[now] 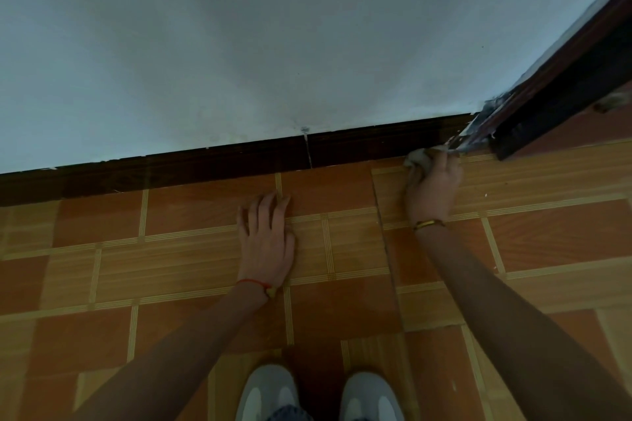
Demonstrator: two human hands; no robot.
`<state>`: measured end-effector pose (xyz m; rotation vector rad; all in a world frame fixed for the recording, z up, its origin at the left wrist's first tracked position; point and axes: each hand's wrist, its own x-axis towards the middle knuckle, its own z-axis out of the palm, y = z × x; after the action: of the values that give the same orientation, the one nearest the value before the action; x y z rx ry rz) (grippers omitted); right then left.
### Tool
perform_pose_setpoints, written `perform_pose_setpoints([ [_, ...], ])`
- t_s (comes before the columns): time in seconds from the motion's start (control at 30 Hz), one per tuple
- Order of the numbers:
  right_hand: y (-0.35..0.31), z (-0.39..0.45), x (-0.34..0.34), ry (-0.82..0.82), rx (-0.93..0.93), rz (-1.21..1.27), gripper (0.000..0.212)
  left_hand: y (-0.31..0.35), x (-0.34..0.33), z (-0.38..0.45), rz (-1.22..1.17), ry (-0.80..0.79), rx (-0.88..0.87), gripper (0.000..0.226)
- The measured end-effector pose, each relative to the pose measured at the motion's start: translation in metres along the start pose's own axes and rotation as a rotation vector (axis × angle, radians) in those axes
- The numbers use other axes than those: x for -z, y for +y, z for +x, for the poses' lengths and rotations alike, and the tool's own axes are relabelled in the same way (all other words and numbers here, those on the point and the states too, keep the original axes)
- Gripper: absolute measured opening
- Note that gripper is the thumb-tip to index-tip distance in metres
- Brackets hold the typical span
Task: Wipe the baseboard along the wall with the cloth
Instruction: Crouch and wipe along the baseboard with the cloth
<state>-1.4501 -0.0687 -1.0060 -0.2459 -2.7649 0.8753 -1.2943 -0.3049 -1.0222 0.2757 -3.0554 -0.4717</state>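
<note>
One cloth (418,158), bunched in my right hand (432,190), fingers closed around it, presses the one dark baseboard (239,164) at its right end by the door frame (561,92). My left hand (266,239) lies flat, fingers spread, on the floor (547,232). The baseboard runs left-right along the wall (239,44).

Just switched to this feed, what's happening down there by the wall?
A person is crouched facing the wall. Their right hand grips a crumpled cloth and presses it at the right end of the dark baseboard, close to the door frame. The left hand lies flat on the tiled floor as a brace.
</note>
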Motion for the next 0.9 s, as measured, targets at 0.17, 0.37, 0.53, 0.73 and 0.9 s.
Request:
perform_pose_setpoints([
  [0.17,-0.027,-0.031,-0.019,-0.112,0.237,0.052,0.025,-0.003,0.0,0.005,0.038,0.012,-0.009,0.054],
  [0.37,-0.017,-0.026,-0.014,-0.118,0.379,-0.008,0.025,-0.018,0.009,0.005,0.034,0.026,-0.014,0.052],
  [0.53,-0.019,-0.022,-0.015,-0.03,0.088,0.04,0.032,-0.048,0.016,-0.005,0.047,0.042,0.04,0.052],
  [0.73,-0.07,-0.06,-0.047,-0.115,0.163,0.141,0.028,-0.065,0.021,-0.014,0.018,0.055,0.146,0.049],
  [0.9,-0.103,-0.088,-0.073,-0.154,0.206,0.177,0.029,-0.072,0.022,-0.02,-0.01,0.061,0.183,0.05],
])
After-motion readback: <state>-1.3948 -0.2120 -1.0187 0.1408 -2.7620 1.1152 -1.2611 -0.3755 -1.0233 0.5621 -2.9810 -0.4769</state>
